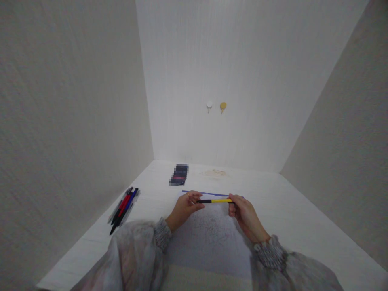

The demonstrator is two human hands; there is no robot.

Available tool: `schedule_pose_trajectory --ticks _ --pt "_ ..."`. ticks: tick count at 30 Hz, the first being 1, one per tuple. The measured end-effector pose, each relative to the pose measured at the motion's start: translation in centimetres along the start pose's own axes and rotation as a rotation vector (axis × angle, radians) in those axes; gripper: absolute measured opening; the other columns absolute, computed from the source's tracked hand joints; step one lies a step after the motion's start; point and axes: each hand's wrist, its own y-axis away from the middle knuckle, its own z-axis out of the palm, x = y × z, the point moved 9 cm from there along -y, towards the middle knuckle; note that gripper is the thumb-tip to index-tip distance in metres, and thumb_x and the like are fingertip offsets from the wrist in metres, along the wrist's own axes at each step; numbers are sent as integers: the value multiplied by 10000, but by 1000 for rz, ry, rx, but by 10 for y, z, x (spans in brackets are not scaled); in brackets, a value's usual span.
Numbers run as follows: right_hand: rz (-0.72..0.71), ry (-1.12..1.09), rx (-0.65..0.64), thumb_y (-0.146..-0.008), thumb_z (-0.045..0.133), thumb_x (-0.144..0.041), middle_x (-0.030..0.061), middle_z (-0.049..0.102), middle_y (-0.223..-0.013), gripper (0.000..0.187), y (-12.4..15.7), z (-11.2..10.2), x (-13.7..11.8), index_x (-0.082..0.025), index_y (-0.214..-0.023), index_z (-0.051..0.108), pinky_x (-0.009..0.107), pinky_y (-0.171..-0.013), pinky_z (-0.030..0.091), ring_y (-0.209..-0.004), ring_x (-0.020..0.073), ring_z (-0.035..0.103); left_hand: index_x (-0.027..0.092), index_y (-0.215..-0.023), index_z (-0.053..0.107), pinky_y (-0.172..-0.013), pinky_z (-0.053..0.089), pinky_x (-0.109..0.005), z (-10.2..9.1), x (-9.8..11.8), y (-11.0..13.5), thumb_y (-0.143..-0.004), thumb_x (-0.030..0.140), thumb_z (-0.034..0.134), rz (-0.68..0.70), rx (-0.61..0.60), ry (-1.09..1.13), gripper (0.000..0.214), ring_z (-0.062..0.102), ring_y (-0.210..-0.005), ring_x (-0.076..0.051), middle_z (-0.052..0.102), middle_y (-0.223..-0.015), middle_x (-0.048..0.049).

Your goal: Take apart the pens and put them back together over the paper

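A yellow and black pen [218,201] lies level between my two hands, above a sheet of paper [209,246]. The fingers of my left hand [188,204] close around its black end. At the other end, my right hand [242,210] pinches the pen between thumb and fingers. Dark scribbled marks cover the middle of the paper, and a thin blue strip [212,193] runs along its far edge. Parts of the sheet's sides are hidden behind my hands and grey sleeves.
To the left on the white table [291,214] lies a bunch of several pens [125,208], red, blue, black and clear. A blurred dark flat object [179,174] sits farther back. Walls enclose the table; a white hook [209,105] and a yellow hook [223,106] are on the back one.
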Motion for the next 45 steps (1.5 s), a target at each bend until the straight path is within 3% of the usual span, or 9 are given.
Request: schedule_pose_trajectory --ticks 4,15,19,26,32,36,39,41,45 --pt "19 20 7 -660 573 -428 -46 453 -419 287 3 4 2 -141 -663 565 194 -363 297 -355 57 374 135 -760 571 -638 428 -226 3 8 5 -640 264 612 17 -10 -144 181 553 -674 -115 613 -716 -12" --pt "-37 196 -21 -662 558 -452 -39 487 -416 297 5 15 -3 -167 -601 496 206 -386 335 -363 74 413 192 -857 611 -693 402 -228 13 20 11 -737 325 501 215 -121 -628 210 537 -753 -140 616 -815 -22" --pt "-58 291 -66 -654 541 -490 -23 537 -441 321 3 15 -2 -179 -614 470 229 -409 382 -375 99 470 189 -872 619 -673 400 -220 14 16 9 -767 307 451 202 -147 -635 231 540 -710 -131 622 -771 -25" --pt "-167 458 -172 -716 481 -455 -21 559 -464 281 -1 15 -9 -188 -632 460 245 -455 408 -409 114 509 146 -766 620 -497 379 -166 19 -4 8 -762 315 417 15 -238 -456 264 477 -472 -71 556 -543 18" --pt "-296 625 -193 -647 587 -374 6 590 -614 193 3 16 -27 -184 -653 551 248 -591 424 -623 136 549 128 -785 595 -456 359 -162 23 -19 10 -781 334 355 -105 -311 -341 316 448 -435 -62 530 -528 26" --pt "-123 532 -191 -707 464 -480 -3 572 -536 330 -1 10 -13 -168 -766 550 215 -398 383 -434 110 511 138 -764 595 -488 360 -166 21 -18 9 -777 330 366 -73 -293 -414 299 455 -451 -64 539 -536 29" --pt "-6 551 -223 -714 427 -504 -14 519 -411 388 -4 6 4 -149 -601 534 201 -336 328 -322 88 441 150 -766 605 -523 365 -176 18 -13 8 -768 322 385 -26 -265 -491 279 474 -484 -76 557 -552 23" --pt "-15 563 -243 -685 496 -456 -10 533 -431 333 -6 4 7 -148 -562 530 213 -383 364 -362 92 469 152 -776 610 -538 366 -184 16 -10 7 -766 323 389 5 -246 -532 280 488 -506 -88 564 -558 17" --pt "-190 556 -230 -576 642 -308 -1 589 -620 175 -8 6 -6 -157 -585 554 227 -550 419 -581 109 539 149 -746 612 -522 357 -188 13 -11 5 -780 332 361 25 -233 -568 313 478 -478 -90 557 -538 14"
